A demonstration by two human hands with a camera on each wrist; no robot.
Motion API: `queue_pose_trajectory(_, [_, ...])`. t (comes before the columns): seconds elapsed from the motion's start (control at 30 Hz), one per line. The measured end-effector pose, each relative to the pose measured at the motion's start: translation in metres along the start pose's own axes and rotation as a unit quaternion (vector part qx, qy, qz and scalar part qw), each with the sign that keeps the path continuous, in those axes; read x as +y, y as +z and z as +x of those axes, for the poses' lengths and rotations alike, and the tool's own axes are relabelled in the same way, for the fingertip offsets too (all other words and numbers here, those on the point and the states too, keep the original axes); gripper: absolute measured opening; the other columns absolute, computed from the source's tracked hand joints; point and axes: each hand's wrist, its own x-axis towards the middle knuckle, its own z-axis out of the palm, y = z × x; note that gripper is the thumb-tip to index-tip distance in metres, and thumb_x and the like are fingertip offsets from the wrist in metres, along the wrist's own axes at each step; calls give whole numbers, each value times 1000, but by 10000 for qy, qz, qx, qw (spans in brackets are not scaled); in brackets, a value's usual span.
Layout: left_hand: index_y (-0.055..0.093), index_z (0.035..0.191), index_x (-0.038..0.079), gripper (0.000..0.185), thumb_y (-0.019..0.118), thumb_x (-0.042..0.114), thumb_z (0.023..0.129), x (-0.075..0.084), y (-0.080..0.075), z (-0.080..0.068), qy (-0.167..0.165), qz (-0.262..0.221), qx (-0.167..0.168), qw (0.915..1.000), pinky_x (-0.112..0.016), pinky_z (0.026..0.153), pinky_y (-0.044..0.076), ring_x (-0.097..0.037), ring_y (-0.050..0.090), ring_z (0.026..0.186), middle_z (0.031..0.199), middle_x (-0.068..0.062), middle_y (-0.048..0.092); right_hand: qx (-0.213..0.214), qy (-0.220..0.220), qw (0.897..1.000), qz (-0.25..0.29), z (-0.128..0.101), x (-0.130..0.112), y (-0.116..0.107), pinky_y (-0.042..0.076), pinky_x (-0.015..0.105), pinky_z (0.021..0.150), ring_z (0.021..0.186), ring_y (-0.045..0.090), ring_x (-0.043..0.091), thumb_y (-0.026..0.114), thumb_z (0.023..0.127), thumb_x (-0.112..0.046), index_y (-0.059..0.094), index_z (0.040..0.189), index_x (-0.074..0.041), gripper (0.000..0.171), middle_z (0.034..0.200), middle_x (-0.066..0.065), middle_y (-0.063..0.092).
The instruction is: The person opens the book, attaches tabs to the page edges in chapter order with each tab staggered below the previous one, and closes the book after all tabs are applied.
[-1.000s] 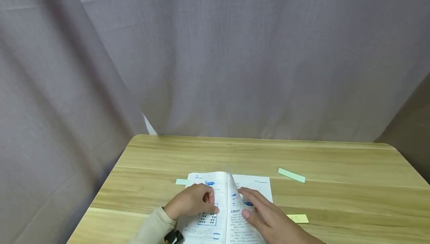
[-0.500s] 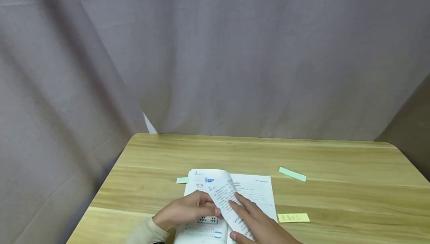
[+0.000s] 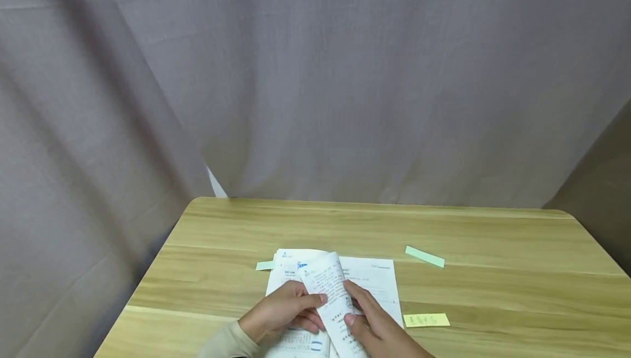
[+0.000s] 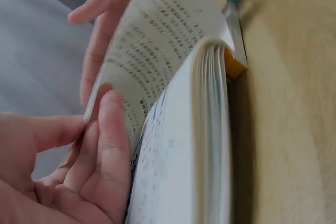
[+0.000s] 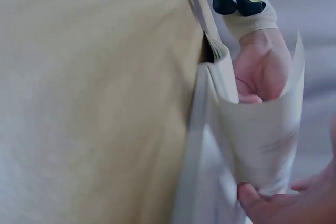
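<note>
Left hand (image 3: pixel 281 310) in from the left, thumb over, fingers under, pinching a raised page (image 3: pixel 331 298). Right hand (image 3: pixel 378 322) loosely bent, thumb and finger apart, touching page's right edge. Book (image 3: pixel 379 281) lies open on table (image 3: pixel 503 276).

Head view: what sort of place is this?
Probably a small desk or study workspace, perhaps curtained off: a wood-grain table bears an open book and loose paper strips, one green, one yellow, with grey fabric hanging behind.
</note>
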Motion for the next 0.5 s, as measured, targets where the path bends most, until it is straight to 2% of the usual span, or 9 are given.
queue_pose_trajectory(0.07, [68,100,-7,28,66,21,105,-2,-5,-1,65,-345,80,9993,-23,71,63,-15,77,74,88,-16,78,-233,155,9981,552,0,2,2,35,18,113,150,27,56,38,116,-26,12,167,2,63,168,34,19])
queue_pose_trajectory(0.17, [65,116,-10,34,62,23,108,-4,-15,-4,177,-646,174,9976,-30,80,64,-22,79,90,104,-22,78,-520,362,9948,795,1,3,7,25,26,120,155,10,56,32,116,-26,5,168,-2,64,172,32,8])
queue_pose_trajectory(0.23, [63,123,-11,38,59,24,109,-3,-24,-8,223,-677,201,9973,-32,82,64,-23,78,96,109,-22,77,-633,433,9942,758,1,2,11,20,34,125,156,6,52,34,115,-27,5,170,-6,65,174,26,6])
queue_pose_trajectory(0.3, [62,126,-11,41,56,27,111,-1,-35,-11,251,-543,253,9979,-32,82,64,-22,78,96,111,-20,77,-778,464,9933,718,2,0,15,14,40,128,158,3,47,35,115,-29,7,170,-10,65,176,18,4])
queue_pose_trajectory(0.4, [61,127,-10,43,53,29,112,4,-50,-15,324,-266,282,9987,-32,79,64,-22,78,95,112,-19,77,-1007,442,9918,657,2,1,19,10,44,129,161,-1,41,38,114,-33,11,170,-12,65,178,10,3])
queue_pose_trajectory(0.5, [61,129,-11,44,52,29,113,6,-61,-17,429,88,349,9984,-32,76,64,-23,79,92,112,-20,77,-1134,218,9933,49,5,9,23,15,56,129,161,5,44,40,113,-33,19,168,-4,66,176,16,9])
